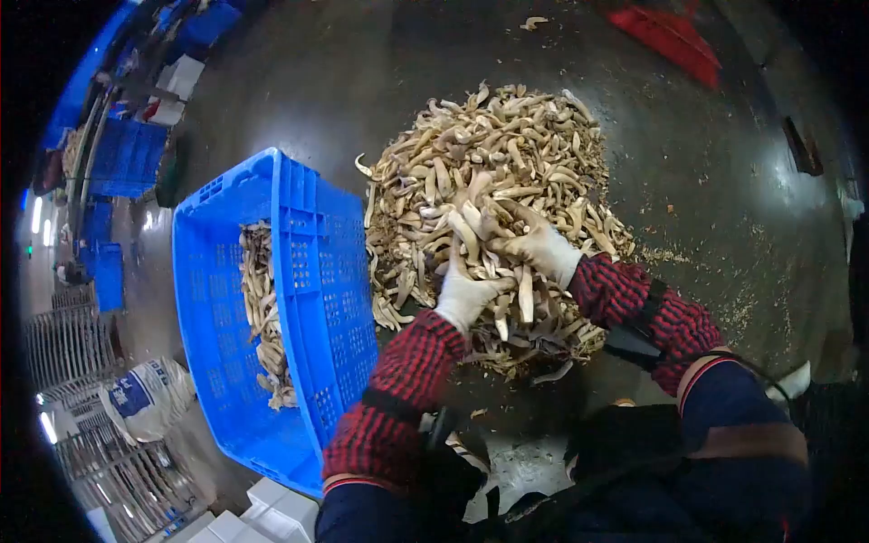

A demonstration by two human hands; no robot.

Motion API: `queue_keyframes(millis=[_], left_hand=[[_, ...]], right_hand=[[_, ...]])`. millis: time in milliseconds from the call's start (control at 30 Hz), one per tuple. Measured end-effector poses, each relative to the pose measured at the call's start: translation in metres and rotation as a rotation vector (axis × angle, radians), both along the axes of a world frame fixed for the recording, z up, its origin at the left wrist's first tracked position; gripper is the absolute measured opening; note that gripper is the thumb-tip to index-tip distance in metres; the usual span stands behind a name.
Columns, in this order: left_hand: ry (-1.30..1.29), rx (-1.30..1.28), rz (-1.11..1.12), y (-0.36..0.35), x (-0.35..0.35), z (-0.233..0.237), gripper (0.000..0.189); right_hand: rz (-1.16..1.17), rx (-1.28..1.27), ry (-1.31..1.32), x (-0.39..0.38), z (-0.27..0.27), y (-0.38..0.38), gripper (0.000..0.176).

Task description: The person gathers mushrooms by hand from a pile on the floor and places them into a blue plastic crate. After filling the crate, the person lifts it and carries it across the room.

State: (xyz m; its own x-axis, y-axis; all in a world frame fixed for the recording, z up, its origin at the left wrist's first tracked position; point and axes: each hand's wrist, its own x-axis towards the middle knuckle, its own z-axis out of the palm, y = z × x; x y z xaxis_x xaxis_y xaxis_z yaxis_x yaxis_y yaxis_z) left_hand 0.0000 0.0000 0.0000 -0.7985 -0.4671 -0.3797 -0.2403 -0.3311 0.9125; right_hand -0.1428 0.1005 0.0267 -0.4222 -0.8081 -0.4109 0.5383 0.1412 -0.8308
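Note:
A large pile of pale mushrooms (489,172) lies on the dark floor. My left hand (464,295), in a white glove with a red checked sleeve, grips a bunch of mushrooms (471,231) at the near side of the pile. My right hand (543,251), also gloved, is closed around the same bunch from the right. Both hands touch each other's handful. A blue plastic crate (312,244) stands just left of the pile, with a row of mushrooms (262,312) inside.
More blue crates (127,154) stand at the far left. A white sack (145,398) and metal racks (72,353) are at the lower left. A red object (674,41) lies on the floor at the top right. White boxes (272,507) sit near my knees.

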Motion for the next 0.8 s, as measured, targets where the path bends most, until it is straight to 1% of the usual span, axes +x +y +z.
queue_keyframes(millis=[33,67,100,133,167,200,233,267,300,333,367,400,433,467,500,533,567,600,633,667,700,733,767,800], left_hand=[[0.028,0.07,0.024,0.001,-0.001,0.035,0.101],[-0.077,0.059,0.027,0.001,0.003,0.065,0.094],[0.033,-0.175,-0.126,-0.033,0.02,0.056,0.111],[0.042,0.102,-0.024,-0.033,0.027,0.113,0.105],[0.049,0.063,-0.051,-0.042,0.035,0.148,0.103],[0.092,-0.024,-0.036,-0.049,0.055,0.167,0.104],[0.059,-0.112,-0.047,-0.059,0.079,0.186,0.096],[-0.092,-0.232,-0.119,-0.062,0.091,0.234,0.086],[0.038,-0.225,0.025,-0.06,0.118,0.252,0.072],[-0.116,-0.178,0.114,-0.059,0.134,0.292,0.067],[-0.304,-0.716,0.013,-0.067,0.172,0.301,0.062],[-0.371,-0.879,0.057,-0.078,0.205,0.318,0.066],[-0.374,-0.787,0.303,-0.075,0.229,0.326,0.075],[-0.425,-0.924,0.316,-0.092,0.285,0.323,0.09],[-0.308,-0.739,0.479,-0.099,0.311,0.322,0.101],[-0.374,-0.836,0.417,-0.116,0.334,0.323,0.1],[-0.669,-0.599,0.501,-0.128,0.361,0.329,0.093],[-0.778,-0.541,0.559,-0.143,0.399,0.317,0.088],[-0.888,-0.481,0.613,-0.153,0.428,0.304,0.083],[-0.891,-0.482,0.611,-0.151,0.425,0.301,0.083],[-1.118,-1.073,0.421,-0.146,0.413,0.297,0.077],[-1.291,-1.661,0.169,-0.136,0.396,0.29,0.07],[-0.996,-1.203,0.277,-0.118,0.341,0.302,0.065],[-0.696,-0.746,0.365,-0.102,0.281,0.312,0.06]], right_hand=[[-0.003,0.051,-0.017,0.003,0.02,-0.001,0.076],[-0.052,-0.09,0.069,0.011,0.044,-0.002,0.075],[-0.079,-0.17,0.022,0.024,0.06,-0.022,0.074],[-0.074,-0.196,0.178,0.035,0.074,-0.031,0.072],[-0.068,-0.222,0.35,0.043,0.089,-0.041,0.071],[-0.036,-0.249,0.336,0.057,0.122,-0.049,0.071],[-0.005,-0.272,0.328,0.074,0.155,-0.058,0.071],[0.028,-0.351,0.39,0.09,0.171,-0.07,0.072],[0.062,-0.432,0.446,0.109,0.185,-0.083,0.072],[0.021,-0.504,0.589,0.13,0.203,-0.096,0.073],[-0.023,-0.577,0.731,0.152,0.219,-0.108,0.074],[-0.002,-0.589,0.681,0.177,0.233,-0.12,0.077],[0.021,-0.603,0.634,0.201,0.243,-0.132,0.08],[0.211,-0.563,0.591,0.223,0.248,-0.147,0.085],[0.401,-0.518,0.544,0.243,0.25,-0.161,0.09],[0.523,-0.492,0.489,0.263,0.246,-0.181,0.093],[0.644,-0.462,0.434,0.279,0.235,-0.193,0.096],[0.79,-0.437,0.536,0.268,0.235,-0.199,0.097],[0.862,-0.49,0.443,0.253,0.223,-0.204,0.097],[0.782,-0.624,0.6,0.246,0.196,-0.215,0.091],[0.738,-0.542,0.775,0.199,0.199,-0.201,0.077],[0.454,-0.629,0.889,0.169,0.158,-0.21,0.066],[0.314,-0.465,1.105,0.121,0.136,-0.202,0.067],[0.425,-0.208,1.077,0.06,0.116,-0.198,0.066]])
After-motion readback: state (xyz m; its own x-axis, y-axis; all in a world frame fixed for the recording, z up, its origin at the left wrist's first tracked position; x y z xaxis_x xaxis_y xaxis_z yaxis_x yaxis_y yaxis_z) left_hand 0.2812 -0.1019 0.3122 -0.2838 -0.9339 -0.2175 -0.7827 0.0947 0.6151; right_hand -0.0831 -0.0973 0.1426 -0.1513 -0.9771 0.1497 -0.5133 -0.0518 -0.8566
